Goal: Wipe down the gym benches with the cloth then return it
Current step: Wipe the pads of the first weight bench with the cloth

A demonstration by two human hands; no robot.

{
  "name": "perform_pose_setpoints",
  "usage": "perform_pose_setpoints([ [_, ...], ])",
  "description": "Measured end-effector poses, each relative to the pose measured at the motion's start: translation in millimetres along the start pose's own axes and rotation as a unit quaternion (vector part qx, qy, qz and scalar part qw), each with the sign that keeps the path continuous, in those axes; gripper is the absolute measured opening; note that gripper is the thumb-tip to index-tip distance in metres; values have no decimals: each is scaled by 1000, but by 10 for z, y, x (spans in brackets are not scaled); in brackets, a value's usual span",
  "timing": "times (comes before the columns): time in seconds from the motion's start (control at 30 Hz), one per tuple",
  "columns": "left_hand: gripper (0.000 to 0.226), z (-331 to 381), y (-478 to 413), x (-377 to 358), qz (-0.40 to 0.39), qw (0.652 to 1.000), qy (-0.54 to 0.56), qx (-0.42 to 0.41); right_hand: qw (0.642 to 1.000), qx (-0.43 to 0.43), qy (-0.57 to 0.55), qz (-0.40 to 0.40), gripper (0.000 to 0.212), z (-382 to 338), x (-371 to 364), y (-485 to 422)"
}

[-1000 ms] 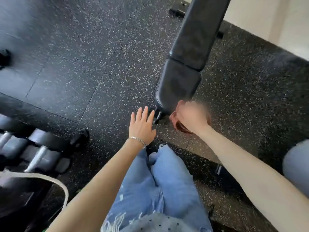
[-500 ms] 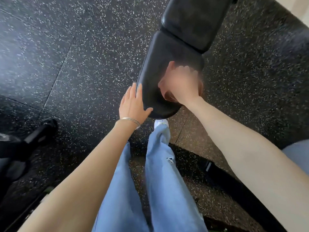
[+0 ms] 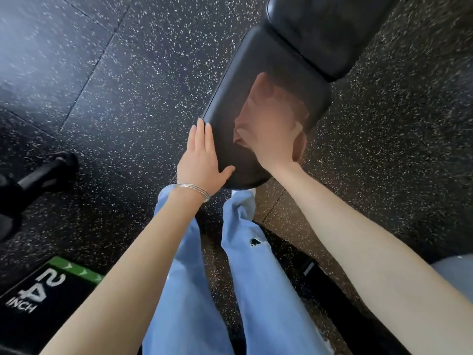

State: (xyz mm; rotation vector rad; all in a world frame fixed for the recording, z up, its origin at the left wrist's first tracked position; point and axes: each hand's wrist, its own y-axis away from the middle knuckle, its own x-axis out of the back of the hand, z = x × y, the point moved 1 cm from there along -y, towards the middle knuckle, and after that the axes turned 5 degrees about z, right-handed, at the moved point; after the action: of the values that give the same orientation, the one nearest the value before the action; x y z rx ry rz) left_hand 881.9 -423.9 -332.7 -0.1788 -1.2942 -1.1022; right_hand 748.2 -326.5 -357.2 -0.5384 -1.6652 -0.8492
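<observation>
On the black padded vinyl bench seat (image 3: 266,80), my blurred right hand (image 3: 271,129) presses the crumpled reddish-brown cloth (image 3: 299,147) flat. My left hand (image 3: 202,160), open, braces the edge. I should use long overlapping strokes toward the backrest (image 3: 332,29).

Blurred right hand (image 3: 271,129) with cloth (image 3: 299,144) on bench seat (image 3: 271,60), left hand (image 3: 202,155) flat beside.

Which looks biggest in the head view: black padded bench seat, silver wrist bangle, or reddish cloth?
1. Black padded bench seat
2. Reddish cloth, mostly hidden under the right hand, so unsure
3. Silver wrist bangle
</observation>
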Motion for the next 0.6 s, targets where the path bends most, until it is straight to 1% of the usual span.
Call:
perform_pose_setpoints([
  [0.07,107,45,18,-33,10,1000,-19,4,1000,11,2,3,58,38,20,-332],
  [0.17,111,65,11,-91,13,1000,-22,6,999,-26,-40,7,62,-4,68,-807],
  [0.27,110,-30,3,-111,20,999,37,2,996,-59,-52,43,62,-73,57,-921],
  [0.33,110,-95,8,-106,23,997,70,4,996,-35,-51,68,58,-97,12,-742],
  [0.43,114,-128,-7,-95,17,996,88,14,994,29,-51,96,52,-73,-31,-487],
  [0.53,119,-161,-87,-74,2,994,105,14,992,72,-43,92,51,30,-2,-517],
  [0.6,118,-209,-161,-58,-3,995,99,2,993,78,-32,82,51,79,6,-697],
])
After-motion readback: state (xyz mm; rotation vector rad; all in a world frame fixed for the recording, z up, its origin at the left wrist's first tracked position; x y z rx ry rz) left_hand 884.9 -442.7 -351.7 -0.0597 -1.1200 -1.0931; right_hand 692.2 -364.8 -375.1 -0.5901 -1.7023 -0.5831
